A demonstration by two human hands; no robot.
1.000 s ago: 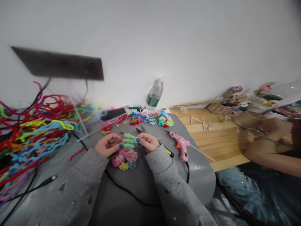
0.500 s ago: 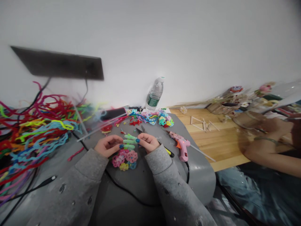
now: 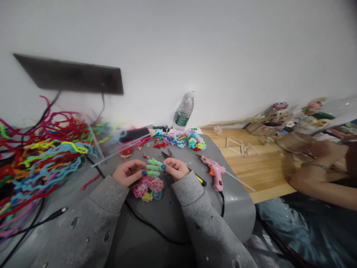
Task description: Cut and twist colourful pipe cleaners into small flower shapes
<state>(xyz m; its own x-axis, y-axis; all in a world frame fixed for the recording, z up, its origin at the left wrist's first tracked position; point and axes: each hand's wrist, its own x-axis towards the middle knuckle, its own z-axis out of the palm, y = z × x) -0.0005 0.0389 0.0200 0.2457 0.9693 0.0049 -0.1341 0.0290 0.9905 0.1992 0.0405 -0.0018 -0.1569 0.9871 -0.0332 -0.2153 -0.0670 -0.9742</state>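
Between my hands is a light green pipe cleaner [image 3: 153,168], bent into several parallel loops. My left hand [image 3: 128,172] pinches its left side with thumb and finger. At its right end, my right hand [image 3: 176,169] closes thumb and fingertips on it. Just below lie pipe-cleaner flowers [image 3: 147,188] in pink, yellow and blue, bunched on the grey table. Pliers [image 3: 168,153] lie behind my right hand, their handles partly hidden. A yellow-and-black tool handle [image 3: 201,180] shows beside my right wrist. Further right rests a pink glue gun [image 3: 214,171] with a stick in its back.
Loose coloured pipe cleaners [image 3: 50,160] heap up on the left. Finished flowers [image 3: 195,140] and a water bottle [image 3: 184,111] stand by the wall. Black cables [image 3: 158,233] cross the table. At right, another person's arm [image 3: 315,178] rests near a wooden table [image 3: 234,163].
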